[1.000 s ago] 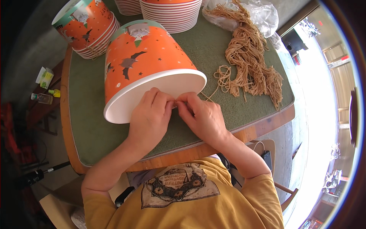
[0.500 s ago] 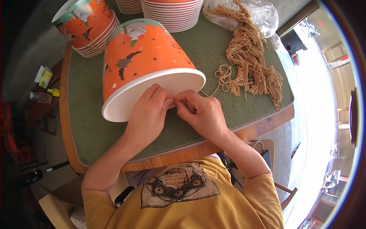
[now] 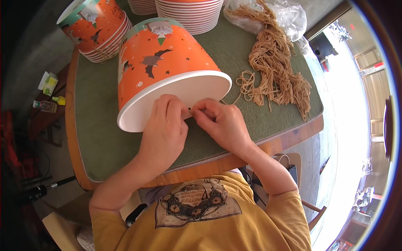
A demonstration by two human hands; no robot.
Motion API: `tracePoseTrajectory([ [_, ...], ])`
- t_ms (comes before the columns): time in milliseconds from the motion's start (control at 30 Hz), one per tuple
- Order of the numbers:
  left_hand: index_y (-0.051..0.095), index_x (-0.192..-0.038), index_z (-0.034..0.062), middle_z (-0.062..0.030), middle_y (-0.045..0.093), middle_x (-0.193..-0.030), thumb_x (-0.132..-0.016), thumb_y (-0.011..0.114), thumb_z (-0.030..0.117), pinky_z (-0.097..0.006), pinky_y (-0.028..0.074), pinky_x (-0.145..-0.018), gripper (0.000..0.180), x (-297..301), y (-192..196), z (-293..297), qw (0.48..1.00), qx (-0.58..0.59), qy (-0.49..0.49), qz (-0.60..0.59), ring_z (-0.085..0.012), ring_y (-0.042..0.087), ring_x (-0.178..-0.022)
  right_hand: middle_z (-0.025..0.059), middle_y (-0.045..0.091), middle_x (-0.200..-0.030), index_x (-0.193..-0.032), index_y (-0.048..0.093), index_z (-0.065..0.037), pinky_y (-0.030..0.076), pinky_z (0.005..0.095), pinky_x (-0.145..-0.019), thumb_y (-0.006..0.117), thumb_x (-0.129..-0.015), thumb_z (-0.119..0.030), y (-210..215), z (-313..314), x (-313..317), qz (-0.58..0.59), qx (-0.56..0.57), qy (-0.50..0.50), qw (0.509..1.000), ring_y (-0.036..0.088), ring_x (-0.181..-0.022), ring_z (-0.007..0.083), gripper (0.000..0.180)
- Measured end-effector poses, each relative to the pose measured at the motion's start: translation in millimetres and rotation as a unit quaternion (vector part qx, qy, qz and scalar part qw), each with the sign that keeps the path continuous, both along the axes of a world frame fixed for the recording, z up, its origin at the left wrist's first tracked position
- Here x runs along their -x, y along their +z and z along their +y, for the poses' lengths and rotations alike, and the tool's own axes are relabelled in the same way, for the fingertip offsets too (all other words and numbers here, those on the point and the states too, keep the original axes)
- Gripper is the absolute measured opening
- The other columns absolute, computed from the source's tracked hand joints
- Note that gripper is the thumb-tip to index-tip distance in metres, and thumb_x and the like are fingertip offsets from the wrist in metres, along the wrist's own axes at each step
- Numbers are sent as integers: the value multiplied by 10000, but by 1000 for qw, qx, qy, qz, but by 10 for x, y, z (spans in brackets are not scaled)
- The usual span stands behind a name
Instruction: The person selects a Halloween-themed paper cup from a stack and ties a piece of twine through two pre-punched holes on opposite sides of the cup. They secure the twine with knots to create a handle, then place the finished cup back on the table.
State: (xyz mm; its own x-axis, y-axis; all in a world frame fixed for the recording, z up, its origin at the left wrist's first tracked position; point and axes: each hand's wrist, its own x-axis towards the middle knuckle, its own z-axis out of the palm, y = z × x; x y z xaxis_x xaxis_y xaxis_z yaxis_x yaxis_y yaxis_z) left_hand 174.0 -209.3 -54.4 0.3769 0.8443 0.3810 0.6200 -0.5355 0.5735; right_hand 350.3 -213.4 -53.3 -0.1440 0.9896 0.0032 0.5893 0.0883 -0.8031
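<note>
An orange paper bucket [image 3: 165, 54] with bats, stars and a green band lies tilted on the table, its white-rimmed mouth facing me. Close to the lower rim a small dark hole [image 3: 189, 109] shows in its white inner wall. My left hand [image 3: 165, 123] is closed on the wall beside this hole, fingers inside the mouth. Just right of the hole, thumb and forefinger of my right hand [image 3: 220, 121] are pinched together. A tan cord [image 3: 238, 99] runs from behind that hand to a loose bundle [image 3: 272, 62]; its end at my fingertips is mostly hidden.
Nested orange buckets [image 3: 96, 31] stand at the far left, with another stack [image 3: 190, 16] at the back. A clear plastic bag [image 3: 289, 19] lies behind the cord bundle. Green cloth [image 3: 98, 142] covers the wood-edged table. Bottles [image 3: 45, 106] stand on a bench at left.
The bucket has turned a little and shifted slightly right. My hands have drawn slightly apart, exposing the hole between them; my left fingers have moved lower.
</note>
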Motion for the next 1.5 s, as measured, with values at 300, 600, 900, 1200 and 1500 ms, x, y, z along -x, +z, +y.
tracePoseTrajectory([
  [300,526,-986,12,-133,523,-1038,-762,646,-76,-445,462,-815,269,20,-35,0,999,-2,-1,33,-342,525,-974,104,692,-709,-957,709,-94,539,386,-620,637,-918,-238,-13,-10,4,15,12,-7,1000,694,-660,296,165],
  [600,546,-952,11,-117,545,-983,-823,684,-30,-438,461,-794,192,17,-67,36,1000,3,5,9,-330,529,-934,111,702,-725,-979,718,-92,546,387,-622,649,-922,-248,-15,-8,12,9,10,-6,1000,699,-664,294,180],
  [900,539,-926,14,-112,542,-962,-799,655,-57,-446,458,-774,186,32,-57,65,1000,-6,0,18,-331,530,-921,72,626,-654,-1066,559,-101,510,381,-532,693,-890,-144,-39,-141,-51,-40,-97,36,994,656,-588,272,225],
  [1200,522,-918,15,-111,537,-970,-782,649,-68,-451,457,-784,204,39,-56,65,1000,2,-1,17,-336,527,-930,65,585,-631,-941,538,-72,491,373,-502,691,-809,-61,-106,-139,-40,-46,-211,54,975,626,-569,238,202],
  [1500,515,-913,12,-115,533,-971,-799,642,-67,-449,447,-796,188,39,-55,68,1000,10,-6,15,-338,520,-928,32,577,-579,-868,561,-87,478,360,-467,712,-822,-143,-117,-167,-8,-107,-218,38,969,615,-520,218,168],
])
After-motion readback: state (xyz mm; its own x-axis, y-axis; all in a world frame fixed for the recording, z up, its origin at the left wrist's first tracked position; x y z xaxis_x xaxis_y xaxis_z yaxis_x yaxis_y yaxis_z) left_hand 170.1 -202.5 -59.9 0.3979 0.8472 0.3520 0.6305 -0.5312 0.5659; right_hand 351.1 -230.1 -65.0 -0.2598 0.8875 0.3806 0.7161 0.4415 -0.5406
